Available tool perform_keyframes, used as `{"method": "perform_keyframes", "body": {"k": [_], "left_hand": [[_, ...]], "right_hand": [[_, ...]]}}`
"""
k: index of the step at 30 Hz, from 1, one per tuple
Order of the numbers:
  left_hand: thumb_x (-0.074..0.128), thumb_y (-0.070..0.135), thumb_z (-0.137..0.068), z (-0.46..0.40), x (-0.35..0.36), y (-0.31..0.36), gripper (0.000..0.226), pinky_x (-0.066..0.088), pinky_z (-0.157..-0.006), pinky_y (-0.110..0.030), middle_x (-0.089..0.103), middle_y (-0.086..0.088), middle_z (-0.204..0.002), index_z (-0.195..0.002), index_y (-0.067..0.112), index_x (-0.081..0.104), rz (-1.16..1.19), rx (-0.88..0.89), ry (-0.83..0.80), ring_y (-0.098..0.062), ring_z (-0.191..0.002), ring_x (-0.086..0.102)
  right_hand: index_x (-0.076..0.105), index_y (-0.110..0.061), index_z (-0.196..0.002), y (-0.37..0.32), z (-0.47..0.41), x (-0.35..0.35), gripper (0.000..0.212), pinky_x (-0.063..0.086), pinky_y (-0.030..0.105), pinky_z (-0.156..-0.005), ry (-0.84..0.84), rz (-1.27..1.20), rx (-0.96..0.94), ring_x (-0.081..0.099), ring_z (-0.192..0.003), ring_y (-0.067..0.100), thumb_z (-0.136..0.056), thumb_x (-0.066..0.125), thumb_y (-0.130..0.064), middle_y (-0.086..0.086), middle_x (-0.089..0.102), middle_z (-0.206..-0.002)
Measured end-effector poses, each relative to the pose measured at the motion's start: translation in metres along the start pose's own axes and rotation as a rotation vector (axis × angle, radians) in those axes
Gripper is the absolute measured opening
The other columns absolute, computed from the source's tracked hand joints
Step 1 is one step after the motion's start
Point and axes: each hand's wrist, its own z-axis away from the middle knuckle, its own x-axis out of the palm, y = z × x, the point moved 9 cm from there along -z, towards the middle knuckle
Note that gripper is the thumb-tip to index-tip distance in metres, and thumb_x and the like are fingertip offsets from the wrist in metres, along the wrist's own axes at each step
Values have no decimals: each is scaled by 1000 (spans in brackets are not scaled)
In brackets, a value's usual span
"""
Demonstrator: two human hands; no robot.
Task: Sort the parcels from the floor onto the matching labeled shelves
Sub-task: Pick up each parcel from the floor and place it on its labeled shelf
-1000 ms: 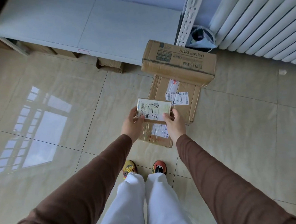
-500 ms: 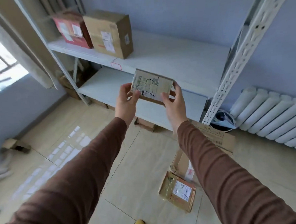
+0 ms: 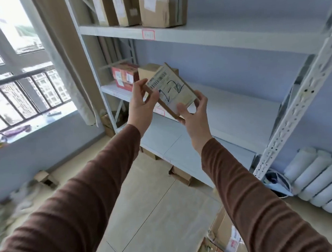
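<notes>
I have both arms stretched forward and up in brown sleeves, hands raised close together. My left hand (image 3: pixel 142 103) pinches the small parcel (image 3: pixel 171 90) at its near-left edge, thumb on the front, fingers curled behind. My right hand (image 3: pixel 194 117) sits just below and right of it, thumb pressed on the lower face, fingers wrapped round the far edge.

Both hands hold a small flat parcel (image 3: pixel 171 88) tilted before the shelving: the left hand (image 3: pixel 142 106) pinches its left edge, the right hand (image 3: pixel 194 114) grips its lower right corner. Cartons (image 3: pixel 143 7) stand on the upper shelf (image 3: pixel 233 36) at 12 o'clock; a radiator (image 3: pixel 326 183) sits at 4 o'clock
</notes>
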Motion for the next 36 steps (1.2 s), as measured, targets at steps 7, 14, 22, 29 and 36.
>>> {"method": "perform_keyframes", "body": {"k": [7, 14, 22, 29, 36], "left_hand": [[59, 4, -100, -27, -31, 0, 31, 55, -90, -21, 64, -6, -132, -127, 9, 45, 114, -3, -10, -4, -123, 61], [62, 7, -100, -81, -67, -21, 58, 56, -93, -24, 54, -1, -145, -149, 24, 35, 143, 31, -134, -17, -133, 55], [70, 7, -95, -125, -163, -70, 72, 50, -109, -51, 53, 8, -148, -153, 29, 34, 173, -54, -50, -13, -137, 53], [67, 5, -97, -104, -326, -111, 92, 53, -102, -56, 55, -18, -146, -164, 36, 11, 88, -177, 251, -29, -132, 59], [63, 11, -100, 17, -501, -85, 77, 57, -98, -49, 55, -11, -145, -156, 43, 20, -74, -211, 658, -26, -127, 61]], "right_hand": [[34, -22, -139, -3, -16, 44, 58, 60, 40, -94, -12, -1, -30, 65, -120, 27, -95, 69, -10, 5, 51, -142], [36, -24, -142, 11, -53, 103, 61, 61, 37, -90, 3, 4, -44, 66, -118, 23, -95, 70, -9, 0, 59, -134], [44, -30, -144, 46, -94, 214, 60, 60, 32, -86, -121, 36, -62, 64, -123, 22, -94, 74, -15, 0, 56, -142], [44, -25, -141, 105, -79, 383, 49, 61, 36, -91, -475, -46, 52, 67, -116, 19, -100, 63, -8, 0, 63, -133], [41, -26, -140, 139, 42, 553, 44, 60, 28, -83, -884, -122, 158, 71, -104, 8, -102, 63, -26, -14, 65, -124]]}}
